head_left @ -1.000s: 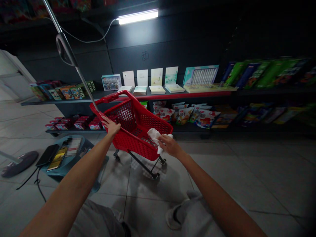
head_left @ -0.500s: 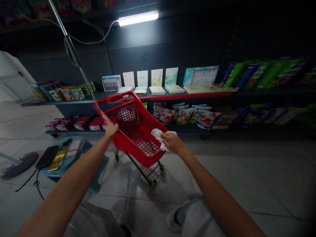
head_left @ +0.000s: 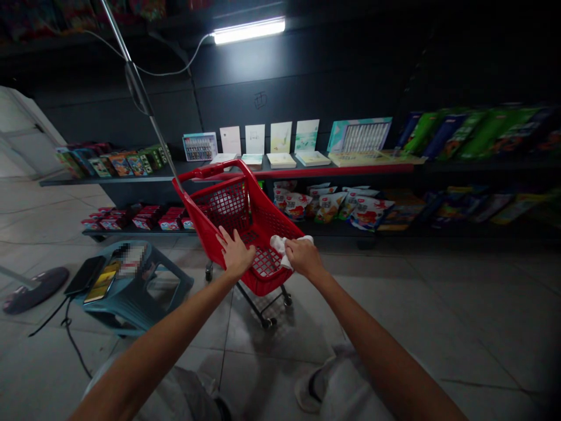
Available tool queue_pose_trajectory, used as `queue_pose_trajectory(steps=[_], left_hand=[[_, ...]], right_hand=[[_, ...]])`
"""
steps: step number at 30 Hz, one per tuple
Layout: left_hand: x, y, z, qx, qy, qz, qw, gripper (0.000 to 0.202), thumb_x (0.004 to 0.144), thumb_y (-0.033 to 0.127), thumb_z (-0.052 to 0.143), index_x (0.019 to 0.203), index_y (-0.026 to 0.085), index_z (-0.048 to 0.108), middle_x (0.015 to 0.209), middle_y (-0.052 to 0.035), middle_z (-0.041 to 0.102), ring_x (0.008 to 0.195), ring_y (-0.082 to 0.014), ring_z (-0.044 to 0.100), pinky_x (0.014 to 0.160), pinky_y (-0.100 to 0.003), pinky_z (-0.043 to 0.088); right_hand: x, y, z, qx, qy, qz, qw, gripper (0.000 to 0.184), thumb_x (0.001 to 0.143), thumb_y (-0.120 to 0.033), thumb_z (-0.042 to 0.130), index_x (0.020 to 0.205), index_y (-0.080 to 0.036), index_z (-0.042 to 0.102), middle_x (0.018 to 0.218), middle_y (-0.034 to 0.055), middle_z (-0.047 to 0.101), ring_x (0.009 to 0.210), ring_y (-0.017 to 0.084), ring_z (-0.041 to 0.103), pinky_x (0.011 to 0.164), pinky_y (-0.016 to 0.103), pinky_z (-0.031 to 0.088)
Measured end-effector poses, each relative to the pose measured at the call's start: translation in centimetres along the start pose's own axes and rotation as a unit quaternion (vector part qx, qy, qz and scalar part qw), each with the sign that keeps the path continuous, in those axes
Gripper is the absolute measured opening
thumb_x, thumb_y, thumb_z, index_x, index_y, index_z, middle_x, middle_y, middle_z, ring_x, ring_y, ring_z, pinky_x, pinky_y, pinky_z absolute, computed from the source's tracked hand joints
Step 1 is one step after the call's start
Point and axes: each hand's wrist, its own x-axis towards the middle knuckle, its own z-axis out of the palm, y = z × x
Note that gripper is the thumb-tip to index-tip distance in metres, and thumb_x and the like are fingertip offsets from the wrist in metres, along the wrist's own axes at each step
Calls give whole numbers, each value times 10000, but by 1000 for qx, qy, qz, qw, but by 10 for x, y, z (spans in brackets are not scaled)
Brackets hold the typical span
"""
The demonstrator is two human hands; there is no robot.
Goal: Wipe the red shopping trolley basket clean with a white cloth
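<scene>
A small red shopping cart (head_left: 274, 219) with a gridded basket and dark legs on wheels stands before me. My left hand (head_left: 236, 252), fingers spread, is over the basket's near left side; whether it touches the plastic I cannot tell. In my right hand (head_left: 303, 257) a white cloth (head_left: 279, 243) is bunched up, held at the basket's right front rim. The fingers are closed around it, and part of the cloth pokes out on both sides. A metal pole (head_left: 158, 135) rises at the left end of the cart's handle.
Behind the cart, a dark shelf (head_left: 372, 171) carries booklets, boxed pens and snack bags (head_left: 331, 206). On the left, a blue-grey plastic stool (head_left: 151, 304) bears a phone (head_left: 103, 280) and a black device with a cable. A round base (head_left: 37, 289) stands beyond it.
My left hand has let go of the side of the cart's handle and moved right and down to the basket, its fingers now spread. My right hand stays at the rim with the cloth.
</scene>
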Motion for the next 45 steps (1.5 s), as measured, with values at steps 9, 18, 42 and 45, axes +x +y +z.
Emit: queue_pose_trajectory(steps=[9, 18, 42, 45], left_hand=[[-44, 4, 18, -22, 19, 47, 998, 606, 852, 267, 659, 1448, 245, 548, 1773, -65, 15, 1613, -434, 52, 1173, -578, 461], [-42, -9, 9, -33, -11, 88, 995, 426, 919, 198, 545, 1332, 252, 632, 1699, -75, 261, 1602, -433, 109, 1082, -589, 545], [-2, -58, -1, -31, -50, 216, 975, 457, 802, 2, 515, 1128, 209, 760, 1406, -97, 572, 1454, -265, 418, 1250, -442, 354], [-2, -57, 2, -54, -50, 219, 973, 390, 842, 46, 528, 1104, 210, 766, 1375, -95, 587, 1422, -256, 453, 1228, -425, 385]], right_hand=[[-5, -18, -9, -7, -10, 36, 999, 308, 1021, -251, 402, 1045, -164, 697, 1008, 116, 765, 918, 229, 666, 794, 338, 279], [-23, -68, -23, 48, -80, -44, 995, 331, 1050, -366, 405, 1181, -213, 669, 1085, 105, 775, 963, 240, 708, 815, 312, 371], [-4, -82, -27, 148, -227, -93, 958, 338, 1013, -364, 449, 1252, -222, 641, 1173, 130, 762, 1044, 297, 722, 786, 307, 412], [-2, -95, -23, 211, -231, -107, 944, 341, 1012, -345, 465, 1275, -189, 615, 1177, 135, 756, 1038, 281, 714, 756, 288, 402]])
